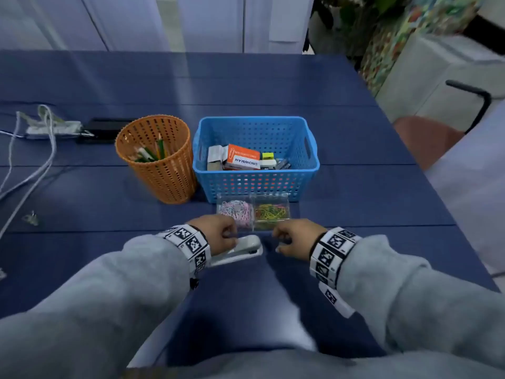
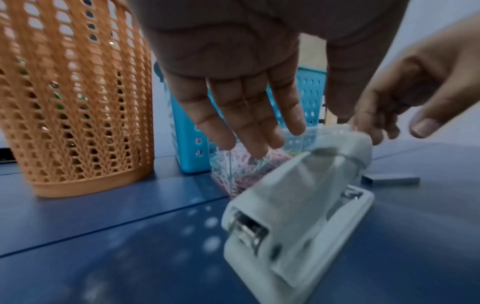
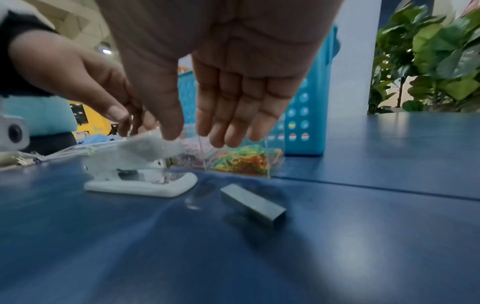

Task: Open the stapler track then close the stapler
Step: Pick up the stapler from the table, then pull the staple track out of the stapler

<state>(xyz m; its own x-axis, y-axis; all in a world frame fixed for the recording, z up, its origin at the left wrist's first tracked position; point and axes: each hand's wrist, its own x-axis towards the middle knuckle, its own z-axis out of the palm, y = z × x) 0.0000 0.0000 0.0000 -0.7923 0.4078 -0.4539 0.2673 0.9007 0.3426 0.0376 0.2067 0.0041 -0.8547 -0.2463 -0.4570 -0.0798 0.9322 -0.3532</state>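
Note:
A white stapler (image 1: 240,250) lies on the blue table (image 1: 246,86) with its top down; it is blurred in the wrist views. My left hand (image 1: 222,233) hovers over its top with straight, relaxed fingers (image 2: 249,123) and holds nothing. My right hand (image 1: 284,239) hangs just right of the stapler's front end (image 2: 361,142). The right hand's fingers (image 3: 233,115) point down loosely, and its thumb tip is close to the stapler's head (image 3: 148,146). A grey strip of staples (image 3: 253,203) lies on the table below the right hand.
A clear box of coloured paper clips (image 1: 254,212) sits just beyond the hands. Behind it stand a blue basket (image 1: 255,187) of stationery and an orange pencil holder (image 1: 155,160). Cables (image 1: 32,170) run along the far left. A chair (image 1: 437,132) stands at the right.

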